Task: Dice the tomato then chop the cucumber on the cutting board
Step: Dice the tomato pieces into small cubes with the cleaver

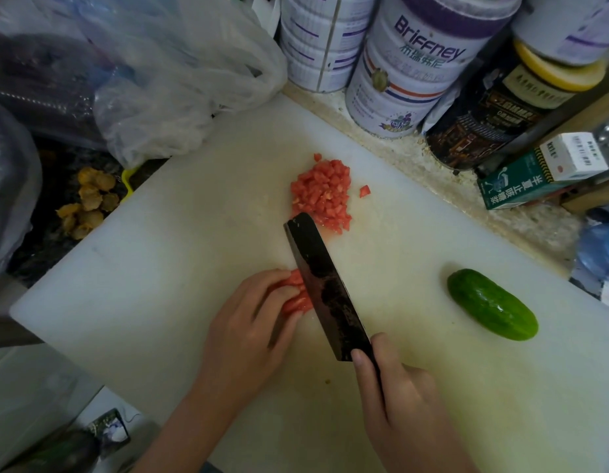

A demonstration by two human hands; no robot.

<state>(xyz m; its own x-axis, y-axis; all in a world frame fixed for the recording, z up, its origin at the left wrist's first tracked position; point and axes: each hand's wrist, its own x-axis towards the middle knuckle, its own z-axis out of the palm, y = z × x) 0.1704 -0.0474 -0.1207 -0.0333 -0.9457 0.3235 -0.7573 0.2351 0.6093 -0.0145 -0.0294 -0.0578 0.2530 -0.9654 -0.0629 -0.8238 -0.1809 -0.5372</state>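
A pile of diced tomato [323, 192] lies near the far middle of the white cutting board [159, 268]. My left hand [248, 322] holds a piece of tomato [296, 295] down with curled fingers. My right hand [398, 397] grips the handle of a dark cleaver [323, 285], whose blade stands against the right side of that tomato piece. A whole green cucumber [492, 303] lies on the board to the right, apart from both hands.
Tall cans [409, 70] and a dark jar [494, 107] stand along the far edge, a green box [542, 172] to their right. Plastic bags [153, 73] crowd the far left. Dried yellow bits [88, 206] lie off the board's left edge.
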